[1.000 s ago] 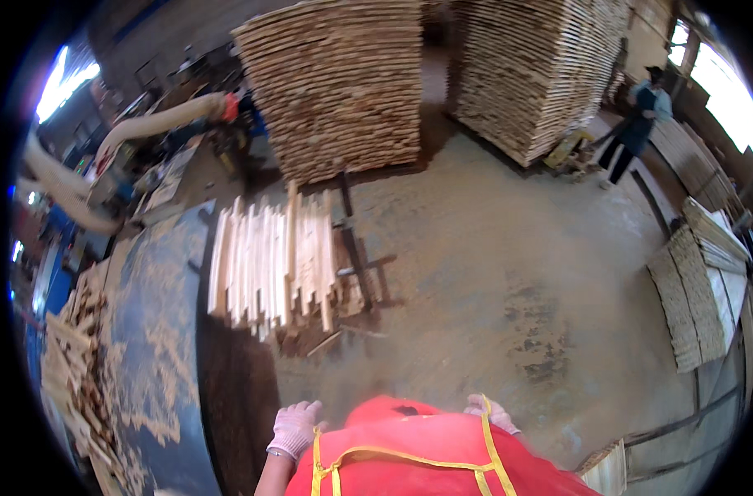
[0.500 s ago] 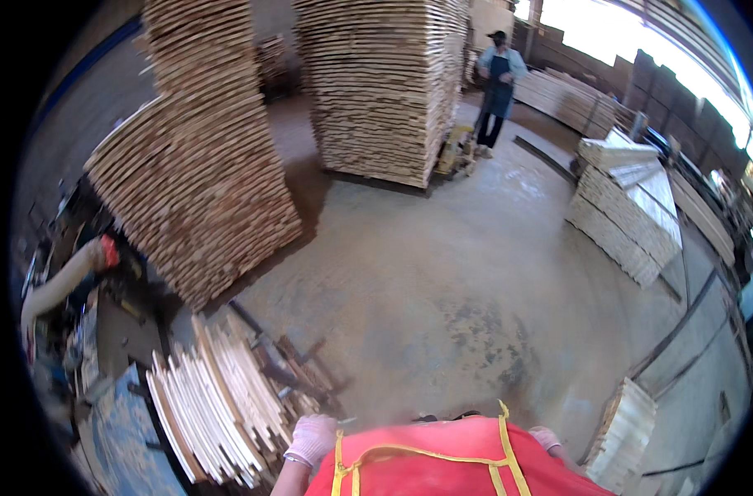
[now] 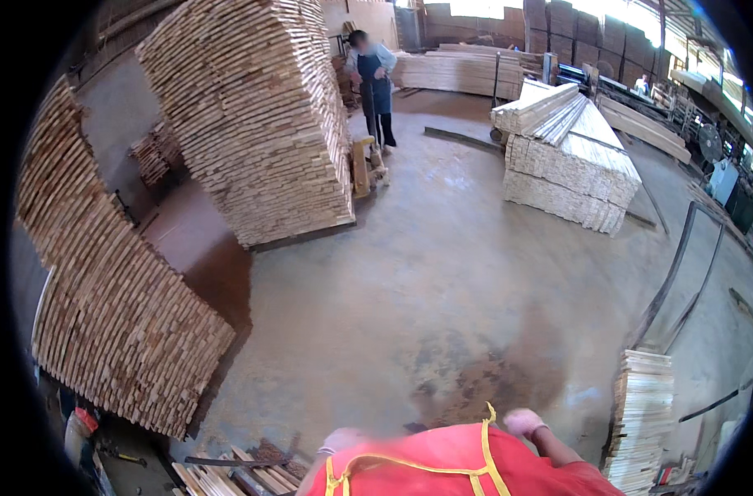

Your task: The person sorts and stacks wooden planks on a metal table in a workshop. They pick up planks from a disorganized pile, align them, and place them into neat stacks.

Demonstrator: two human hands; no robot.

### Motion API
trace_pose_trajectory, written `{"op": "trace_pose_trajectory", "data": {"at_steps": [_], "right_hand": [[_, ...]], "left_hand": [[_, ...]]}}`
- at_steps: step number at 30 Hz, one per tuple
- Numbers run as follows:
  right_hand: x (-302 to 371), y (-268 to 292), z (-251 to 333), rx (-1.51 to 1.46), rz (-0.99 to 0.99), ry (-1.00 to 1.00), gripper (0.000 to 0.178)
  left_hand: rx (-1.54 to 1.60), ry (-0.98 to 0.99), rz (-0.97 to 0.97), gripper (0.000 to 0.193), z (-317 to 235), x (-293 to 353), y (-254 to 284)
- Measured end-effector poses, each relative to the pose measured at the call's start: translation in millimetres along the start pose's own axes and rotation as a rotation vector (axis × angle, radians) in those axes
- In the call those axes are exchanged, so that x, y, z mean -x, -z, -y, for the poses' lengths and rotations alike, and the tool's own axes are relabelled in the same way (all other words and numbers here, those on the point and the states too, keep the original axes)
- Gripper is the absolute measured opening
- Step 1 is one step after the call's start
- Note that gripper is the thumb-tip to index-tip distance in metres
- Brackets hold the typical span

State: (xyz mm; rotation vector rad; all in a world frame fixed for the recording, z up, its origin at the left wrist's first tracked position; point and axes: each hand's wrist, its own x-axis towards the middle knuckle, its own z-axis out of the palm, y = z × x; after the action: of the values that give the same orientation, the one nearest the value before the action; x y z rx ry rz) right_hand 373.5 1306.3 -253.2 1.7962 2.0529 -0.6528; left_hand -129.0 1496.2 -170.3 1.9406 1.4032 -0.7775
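My left hand point(image 3: 341, 441), in a pale pinkish glove, shows only in part past the edge of the red apron point(image 3: 418, 463) with yellow straps that I wear. On the other side of the apron is my right hand point(image 3: 525, 422), in the same kind of glove, its forearm low in the picture. The right glove is a rounded, blurred shape, and its fingers cannot be made out. Nothing is seen in either hand. Nearest on the left lie loose wooden strips point(image 3: 219, 478); on the right is a low stack of pale wooden strips point(image 3: 641, 422).
Tall stacks of boards stand at the left point(image 3: 120, 289) and far left-centre point(image 3: 260, 124). A person point(image 3: 373, 87) in a dark apron stands by a yellow pallet jack point(image 3: 364, 169). A pale timber pile point(image 3: 571, 157) and a bent dark metal frame point(image 3: 670, 277) lie to the right on the concrete floor point(image 3: 376, 306).
My view has swung right, so stacks and the person sit further left. The wooden strips at lower left have mostly left the picture. My right hand shows more, my left less.
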Motion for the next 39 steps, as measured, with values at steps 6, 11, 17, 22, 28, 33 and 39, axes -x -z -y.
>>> {"op": "trace_pose_trajectory", "data": {"at_steps": [6,11,17,22,28,33,39], "right_hand": [[21,289,76,-1.603,-0.266,0.295,0.062],[-73,246,-32,-1.381,-0.409,0.077,0.042],[-81,1,-215,-0.627,0.322,-0.907,0.025],[-114,-1,-312,-0.593,-0.123,-0.862,0.022],[-254,92,-372,-1.007,-0.357,-0.516,0.029],[-365,188,-529,-0.664,-0.162,-0.473,0.034],[-434,332,-735,-1.328,-0.637,-0.791,0.029]], "left_hand": [[0.058,0.133,-0.043,0.047,35,-56,42],[0.063,0.208,-0.076,0.046,25,-160,118],[-0.036,0.161,-0.096,0.045,-9,-314,254],[-0.262,-0.094,-0.175,0.044,-107,-436,417],[-0.015,-0.31,-0.286,0.044,-310,-574,577],[-0.117,-0.408,-0.134,0.047,-407,-643,628],[-0.002,0.055,0.005,0.056,-349,-670,622]]}}
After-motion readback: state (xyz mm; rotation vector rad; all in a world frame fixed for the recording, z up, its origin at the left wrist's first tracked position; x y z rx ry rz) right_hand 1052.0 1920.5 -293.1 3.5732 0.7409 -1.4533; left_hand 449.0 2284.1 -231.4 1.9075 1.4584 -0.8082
